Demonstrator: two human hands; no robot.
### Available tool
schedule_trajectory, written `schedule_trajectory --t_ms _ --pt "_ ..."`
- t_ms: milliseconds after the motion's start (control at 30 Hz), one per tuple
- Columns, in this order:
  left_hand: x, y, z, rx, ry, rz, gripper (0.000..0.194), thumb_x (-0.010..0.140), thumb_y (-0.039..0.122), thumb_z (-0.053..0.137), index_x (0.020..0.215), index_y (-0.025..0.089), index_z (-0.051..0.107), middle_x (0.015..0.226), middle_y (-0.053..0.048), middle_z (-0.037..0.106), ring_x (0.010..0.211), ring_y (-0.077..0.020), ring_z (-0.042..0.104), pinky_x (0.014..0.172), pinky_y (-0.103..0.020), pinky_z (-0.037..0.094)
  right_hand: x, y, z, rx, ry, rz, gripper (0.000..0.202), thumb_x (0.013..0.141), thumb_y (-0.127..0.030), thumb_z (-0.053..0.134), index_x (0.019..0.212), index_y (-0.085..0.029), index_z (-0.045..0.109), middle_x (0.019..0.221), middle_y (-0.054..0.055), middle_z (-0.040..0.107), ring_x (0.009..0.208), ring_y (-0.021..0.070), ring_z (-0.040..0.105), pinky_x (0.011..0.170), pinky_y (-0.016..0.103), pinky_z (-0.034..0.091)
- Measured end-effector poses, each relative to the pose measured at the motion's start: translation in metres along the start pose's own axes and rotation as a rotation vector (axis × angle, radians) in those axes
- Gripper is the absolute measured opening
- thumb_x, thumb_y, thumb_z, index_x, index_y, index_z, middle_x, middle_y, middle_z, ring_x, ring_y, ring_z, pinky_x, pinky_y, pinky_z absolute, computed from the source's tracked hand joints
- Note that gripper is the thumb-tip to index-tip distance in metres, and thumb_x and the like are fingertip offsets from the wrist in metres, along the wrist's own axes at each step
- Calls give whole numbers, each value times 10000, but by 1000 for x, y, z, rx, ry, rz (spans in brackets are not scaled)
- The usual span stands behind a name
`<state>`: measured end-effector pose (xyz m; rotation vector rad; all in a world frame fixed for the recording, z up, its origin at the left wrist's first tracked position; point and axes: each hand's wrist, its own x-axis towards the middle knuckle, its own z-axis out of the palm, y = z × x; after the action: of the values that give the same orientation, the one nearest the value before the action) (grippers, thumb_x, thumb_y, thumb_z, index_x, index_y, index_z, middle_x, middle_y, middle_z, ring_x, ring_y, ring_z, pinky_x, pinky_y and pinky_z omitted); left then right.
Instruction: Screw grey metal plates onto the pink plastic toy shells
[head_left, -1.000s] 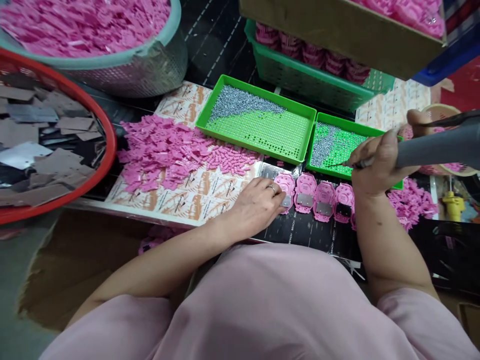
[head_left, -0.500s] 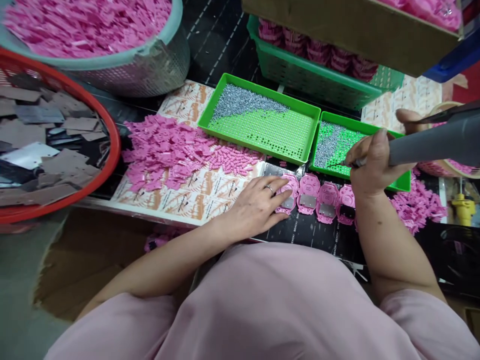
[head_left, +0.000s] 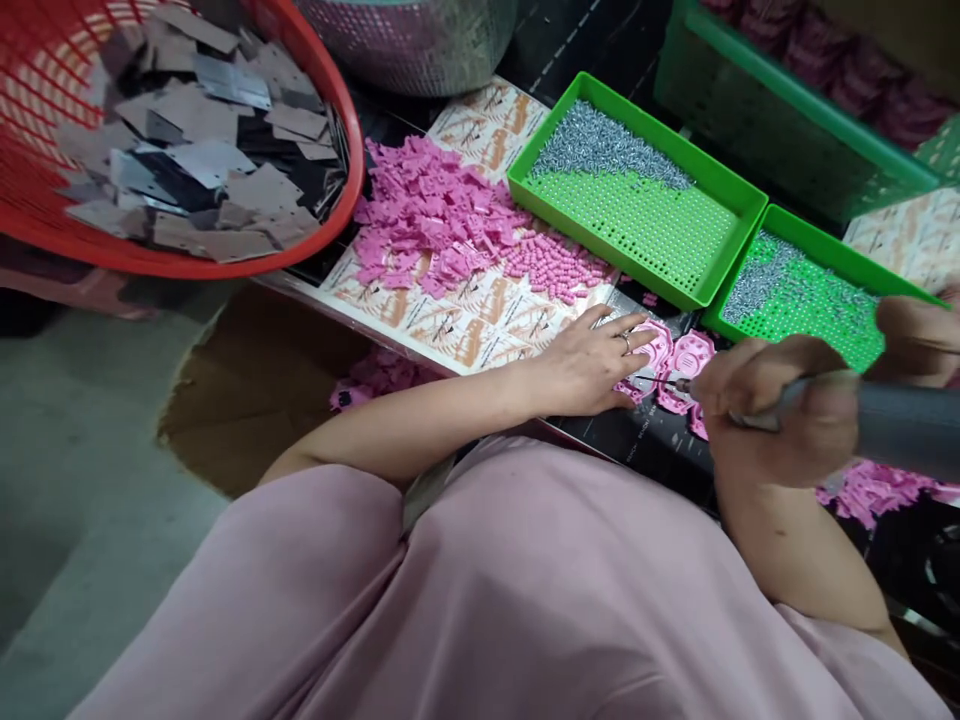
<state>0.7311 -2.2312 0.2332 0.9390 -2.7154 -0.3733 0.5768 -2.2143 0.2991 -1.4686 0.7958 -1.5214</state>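
My left hand (head_left: 581,365), a ring on one finger, lies with fingers spread over a pink plastic casing (head_left: 658,345) at the left end of a row. A metal plate lies in that casing, partly hidden by my fingers. My right hand (head_left: 780,400) is closed around a grey power screwdriver (head_left: 911,425). Its thin bit points left and reaches over the plate, close to my left fingertips; whether it touches a screw is too small to tell. Beside it sits another pink casing (head_left: 690,358) with a metal plate; my right hand hides much of the row.
Two green trays (head_left: 637,265) of small screws stand behind the casings. Left of them are loose pink parts (head_left: 442,220) and a red basket (head_left: 349,190) of metal plates. A green crate (head_left: 780,120) stands behind. Fingers (head_left: 922,335) show beyond the screwdriver; whose, I cannot tell.
The view has swung, so the table appears shifted. My right hand has brought the screwdriver from the smaller screw tray to the casing under my left hand. My left hand stays on that casing.
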Motion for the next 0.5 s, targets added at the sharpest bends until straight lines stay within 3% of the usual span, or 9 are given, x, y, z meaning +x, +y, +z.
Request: schedule_trajectory --t_ms 100,233,400,500 --pt "1 0 1 -5 8 -1 439 834 451 687 1164 163 656 1408 -111 537 1357 -318 421 1069 -486 296 3 6 8 34 -107 -49 414 876 -376 584 543 -191 423 414 -65 347 334 69 413 297 209 323" --pt "1 0 2 -14 5 -4 455 844 459 674 1179 152 643 1427 -113 518 1367 -317 411 1078 -497 291 2 6 6 -6 -65 31 470 855 -415 602 503 -178 402 409 -56 338 341 68 415 311 217 321" --pt "0 -1 3 -12 24 -3 441 849 455 667 1182 166 647 1416 -108 531 1363 -330 415 1064 -511 299 -1 9 9 -56 -17 27 490 852 -433 593 487 -181 385 409 -61 332 336 68 399 323 226 324" --pt "1 0 3 -9 23 -5 448 837 448 680 1192 177 648 1414 -104 533 1360 -324 416 1062 -508 299 -1 10 8 -82 -68 49 480 850 -460 584 497 -195 393 404 -60 345 338 73 395 321 232 314"
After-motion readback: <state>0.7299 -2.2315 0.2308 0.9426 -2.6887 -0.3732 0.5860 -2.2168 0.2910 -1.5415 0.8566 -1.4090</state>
